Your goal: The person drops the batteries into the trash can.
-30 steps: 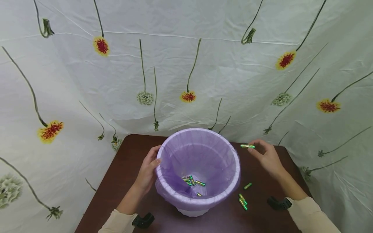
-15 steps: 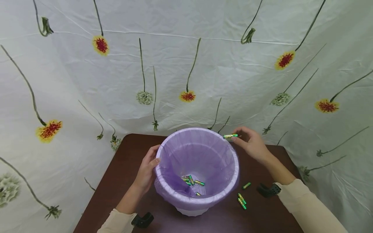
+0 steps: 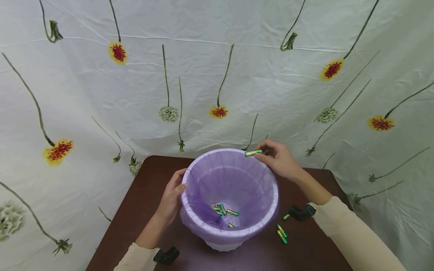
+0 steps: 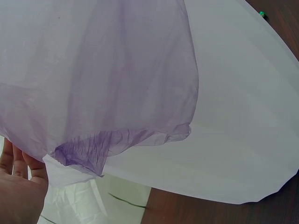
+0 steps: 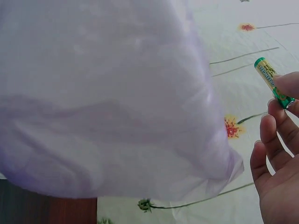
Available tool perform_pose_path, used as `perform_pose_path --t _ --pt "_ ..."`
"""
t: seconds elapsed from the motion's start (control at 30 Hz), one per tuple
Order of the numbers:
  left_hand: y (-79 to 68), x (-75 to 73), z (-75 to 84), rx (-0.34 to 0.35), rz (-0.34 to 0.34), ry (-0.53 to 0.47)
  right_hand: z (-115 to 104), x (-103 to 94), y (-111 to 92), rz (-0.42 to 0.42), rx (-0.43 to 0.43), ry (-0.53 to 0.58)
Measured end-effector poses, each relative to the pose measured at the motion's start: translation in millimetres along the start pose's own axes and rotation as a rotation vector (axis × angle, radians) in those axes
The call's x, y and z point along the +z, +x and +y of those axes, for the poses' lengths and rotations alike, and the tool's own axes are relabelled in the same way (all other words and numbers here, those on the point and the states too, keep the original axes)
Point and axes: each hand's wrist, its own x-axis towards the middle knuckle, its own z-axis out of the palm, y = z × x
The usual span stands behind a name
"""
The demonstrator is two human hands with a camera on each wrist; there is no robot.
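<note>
A white bin lined with a purple plastic bag (image 3: 230,236) stands on the table. My left hand (image 3: 172,195) grips its left rim, thumb over the edge and fingers outside; in the left wrist view the bag hangs loosely beside that hand (image 4: 21,182). With thumb and fingertips, my right hand (image 3: 279,160) pinches a green and gold battery (image 3: 251,153) over the bin's far right rim. The right wrist view shows this battery (image 5: 267,74) held near one end. Several similar batteries (image 3: 232,212) lie at the bottom of the bin.
Two batteries (image 3: 281,234) lie side by side on the dark brown table (image 3: 159,169), right of the bin. Another battery (image 3: 286,217) is partly hidden by the black wrist device (image 3: 301,212). A flower-printed white cloth (image 3: 196,82) hangs behind and around the table.
My right hand has carried the battery leftward and slightly up, from right of the bin to over its far right rim. The left hand and bin have stayed put.
</note>
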Motion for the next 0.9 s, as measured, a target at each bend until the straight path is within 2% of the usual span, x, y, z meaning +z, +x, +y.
perform_pose_path --t 0.2,0.4,0.57,0.9 --pt "-0.2 -0.6 -1.3 -0.001 -0.002 -0.010 -5 6.1 10 -0.030 -0.050 -0.067" --pt "0.0 -0.9 -0.1 0.002 -0.010 -0.014 -2 8.5 11 -0.014 -0.121 -0.114" --pt "1.2 0.0 -0.7 0.003 -0.008 -0.011 1 4.3 6 -0.001 -0.101 -0.090" --pt "0.9 -0.3 -0.5 -0.004 -0.007 -0.003 10 -7.0 -7 0.014 -0.089 -0.111"
